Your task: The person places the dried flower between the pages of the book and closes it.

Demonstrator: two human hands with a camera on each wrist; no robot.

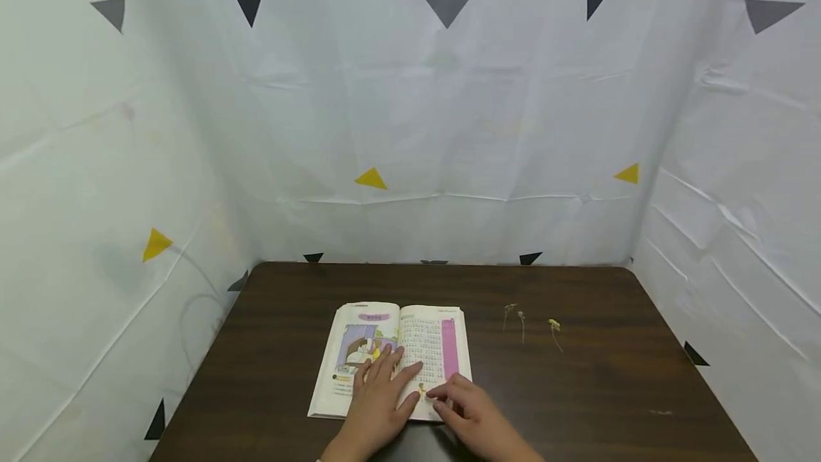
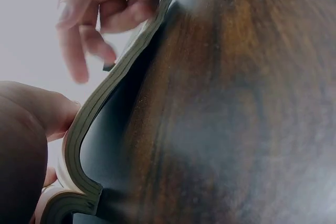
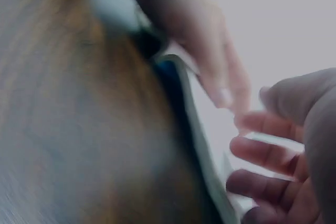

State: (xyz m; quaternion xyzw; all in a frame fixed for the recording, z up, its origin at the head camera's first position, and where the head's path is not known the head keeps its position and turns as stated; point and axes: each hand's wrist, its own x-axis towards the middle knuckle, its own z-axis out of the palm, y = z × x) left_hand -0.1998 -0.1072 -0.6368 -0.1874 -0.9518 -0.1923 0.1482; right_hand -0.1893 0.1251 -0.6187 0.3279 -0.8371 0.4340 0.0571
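Observation:
An open book (image 1: 359,391) with a colour picture on its left page and printed text on the right lies on the dark table. My left hand (image 1: 378,398) rests across the middle of it, fingers spread over the inner fold and thumb on the right page. Over the lower right page is my right hand (image 1: 471,412), its fingers loosely bent. In the right wrist view its thumb (image 3: 294,95) stands apart from the fingertips, with nothing seen between them. A small yellow and green figure (image 1: 421,389) shows on the page between the two hands.
To the right of the book, three thin dried flowers lie on the table: a yellow-headed one (image 1: 554,326) and two paler ones, one upright-looking stem (image 1: 522,326) and one farther left (image 1: 509,311). White curtains (image 1: 442,120) with triangles surround the table (image 1: 609,376).

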